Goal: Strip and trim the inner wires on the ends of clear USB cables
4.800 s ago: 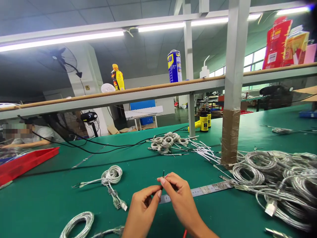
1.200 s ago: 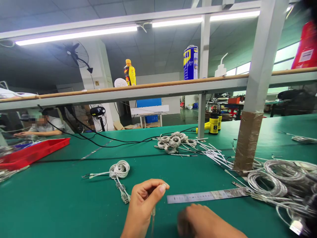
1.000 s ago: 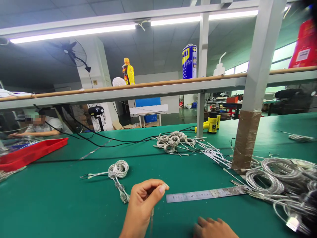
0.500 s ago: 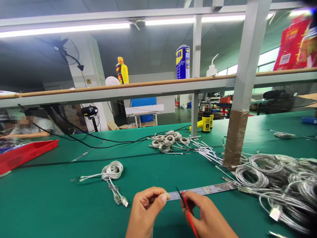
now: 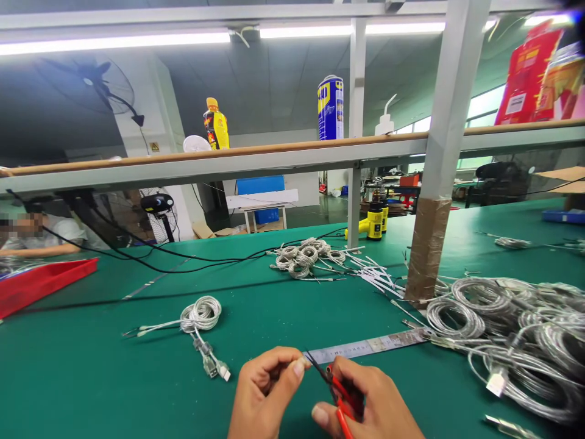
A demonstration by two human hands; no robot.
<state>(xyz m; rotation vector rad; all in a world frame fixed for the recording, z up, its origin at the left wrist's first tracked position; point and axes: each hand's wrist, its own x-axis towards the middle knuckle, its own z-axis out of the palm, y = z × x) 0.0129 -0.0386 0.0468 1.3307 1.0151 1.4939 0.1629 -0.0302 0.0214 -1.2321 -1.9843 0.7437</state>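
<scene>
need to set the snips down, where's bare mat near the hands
Bare green mat spreads left of the left hand, below the coiled cable and toward the red tray. Another strip lies between the steel ruler and the small coils. The right side is crowded by the cable pile.

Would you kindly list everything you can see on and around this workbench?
Workbench mat: one, green, under everything.
Snips: one pair, red handles, in the right hand.
Ruler: one, steel, on the mat beyond the hands.
Cable coil: one, clear, left of the hands.
Coil bunch: several, clear, mid-bench.
Cable heap: many, clear, bench right.
Tray: one, red, far left.
Heat gun: one, yellow, far bench edge.
Spray can: one, blue and yellow, on the shelf.
Co-worker: one, white shirt, far left.
Left hand: fingers pinched, anything held too small to tell.
Right hand: gripping the snips.
</scene>
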